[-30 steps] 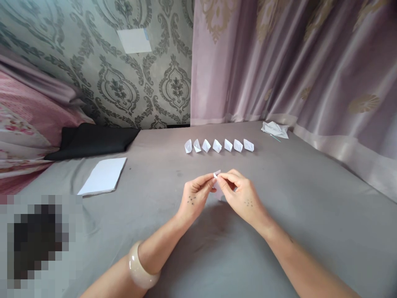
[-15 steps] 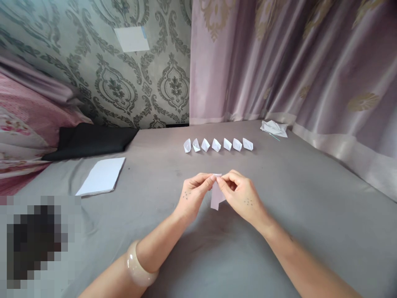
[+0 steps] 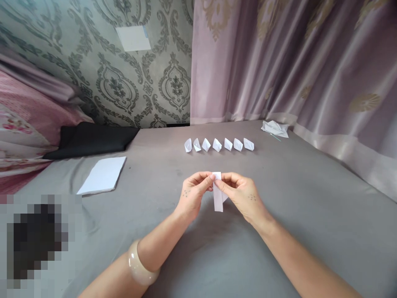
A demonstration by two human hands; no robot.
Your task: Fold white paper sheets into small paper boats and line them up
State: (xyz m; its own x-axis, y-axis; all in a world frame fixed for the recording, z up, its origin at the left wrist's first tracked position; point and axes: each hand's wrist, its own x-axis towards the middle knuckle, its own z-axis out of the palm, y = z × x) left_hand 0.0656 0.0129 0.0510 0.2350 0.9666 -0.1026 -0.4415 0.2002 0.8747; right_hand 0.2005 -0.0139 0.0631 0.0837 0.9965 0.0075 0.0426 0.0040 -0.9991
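Observation:
Between my two hands is a narrow folded piece of white paper (image 3: 218,200), held upright above the grey cloth. My left hand (image 3: 194,193) pinches its upper left edge between thumb and fingers. From the other side my right hand (image 3: 245,194) grips it, the thumb lying across the front of the strip and the fingers behind. A small slanted flap of the paper shows below the right thumb. Beyond the hands stands a row of several small folded white paper pieces (image 3: 217,145).
A stack of white paper (image 3: 102,175) lies at the left on the grey cloth (image 3: 155,161). Behind it is a folded black cloth (image 3: 93,140). Loose folded papers (image 3: 275,128) and a thin pale stick (image 3: 275,137) lie at the far right by the curtain (image 3: 248,62).
The paper's top end, earlier folded over at the fingertips, now stands up above the thumbs. The strip faces me more squarely, and my right hand has shifted slightly right and down.

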